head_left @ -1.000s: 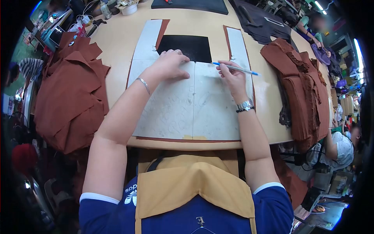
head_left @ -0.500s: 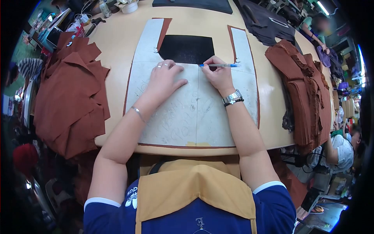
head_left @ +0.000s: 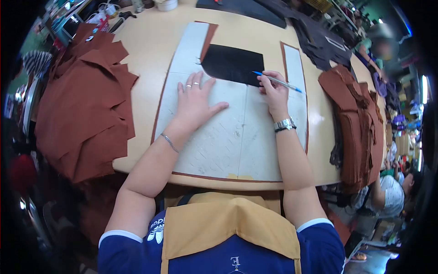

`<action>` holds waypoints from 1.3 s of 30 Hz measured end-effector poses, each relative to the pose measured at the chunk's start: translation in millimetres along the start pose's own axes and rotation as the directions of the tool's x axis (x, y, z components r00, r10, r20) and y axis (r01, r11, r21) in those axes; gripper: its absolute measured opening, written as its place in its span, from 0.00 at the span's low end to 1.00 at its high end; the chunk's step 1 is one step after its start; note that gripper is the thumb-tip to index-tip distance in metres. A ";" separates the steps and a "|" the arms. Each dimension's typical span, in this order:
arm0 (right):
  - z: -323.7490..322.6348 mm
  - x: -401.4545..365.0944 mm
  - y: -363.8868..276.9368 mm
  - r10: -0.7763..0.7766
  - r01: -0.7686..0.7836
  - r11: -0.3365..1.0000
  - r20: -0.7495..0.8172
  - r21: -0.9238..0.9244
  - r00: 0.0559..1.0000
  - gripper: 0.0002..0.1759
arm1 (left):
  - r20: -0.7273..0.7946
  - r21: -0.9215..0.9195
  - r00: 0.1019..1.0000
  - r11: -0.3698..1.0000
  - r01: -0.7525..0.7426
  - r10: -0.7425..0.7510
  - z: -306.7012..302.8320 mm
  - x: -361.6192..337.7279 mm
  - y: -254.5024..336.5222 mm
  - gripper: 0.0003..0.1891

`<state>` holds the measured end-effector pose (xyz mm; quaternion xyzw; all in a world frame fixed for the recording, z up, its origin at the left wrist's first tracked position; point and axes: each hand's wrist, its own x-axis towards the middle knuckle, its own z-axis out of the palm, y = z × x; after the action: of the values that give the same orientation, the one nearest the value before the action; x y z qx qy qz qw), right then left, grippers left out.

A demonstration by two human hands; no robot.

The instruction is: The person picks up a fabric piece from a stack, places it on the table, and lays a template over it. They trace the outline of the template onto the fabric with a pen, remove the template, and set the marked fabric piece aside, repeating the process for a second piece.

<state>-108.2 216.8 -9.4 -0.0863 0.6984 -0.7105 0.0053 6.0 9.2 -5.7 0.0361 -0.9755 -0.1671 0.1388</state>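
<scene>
A pale grey-white pattern piece (head_left: 214,146), marked with faint writing and a centre line, lies on the table in front of me. Brown material (head_left: 209,39) shows beneath it along its edges. Between its two upper arms sits a black piece (head_left: 235,59) in the neck-shaped cutout. My left hand (head_left: 197,99) lies flat on the pattern, fingers spread, just left of the cutout's lower curve. In my right hand (head_left: 275,95) is a blue-tipped pen (head_left: 292,86), held near the cutout's lower right corner, its tip pointing left over the black piece.
Stacked brown pieces (head_left: 91,105) lie at the left table edge, and another brown pile (head_left: 353,132) at the right. Dark cloth (head_left: 315,41) and a dark sheet (head_left: 248,10) are at the back. Other people (head_left: 388,196) sit on the right.
My right hand has lifted the pen off the cutout's lower edge and moved right. My left hand's fingers have spread flatter. The view has shifted, so the table sits farther right and lower.
</scene>
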 end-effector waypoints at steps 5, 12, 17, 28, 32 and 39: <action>45.6 13.1 3.9 -0.077 0.081 0.997 0.155 -0.018 0.985 0.07 | 0.119 0.029 0.991 0.998 0.062 -0.065 -1.3 -0.4 -0.6 0.45; 122.7 32.0 7.0 -0.183 0.224 0.964 0.256 -0.142 0.949 0.08 | 0.183 0.082 0.980 0.995 0.059 -0.074 -9.0 4.0 0.7 0.47; 127.4 34.8 13.8 -0.243 0.322 0.895 0.268 -0.309 0.932 0.09 | 0.167 0.073 0.984 0.996 0.050 -0.062 -6.7 4.8 -0.3 0.49; 128.0 36.9 20.0 -0.380 0.423 0.868 0.200 -0.259 0.903 0.07 | 0.180 0.061 0.982 0.997 0.050 -0.060 -9.5 6.5 0.6 0.49; 129.5 34.0 15.1 -0.347 0.410 0.862 0.241 -0.300 0.906 0.07 | 0.136 0.033 0.989 0.998 0.060 -0.064 -6.6 3.8 0.9 0.48; 61.7 39.7 14.9 -0.157 0.163 0.984 0.089 -0.074 0.984 0.06 | 0.176 0.016 0.984 1.000 -0.001 -0.002 -5.9 1.2 -6.1 0.45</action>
<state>-141.0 150.2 -19.1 -0.1718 0.7164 -0.6757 -0.0264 6.6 1.5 -2.0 0.0226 -0.9852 -0.1618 0.0516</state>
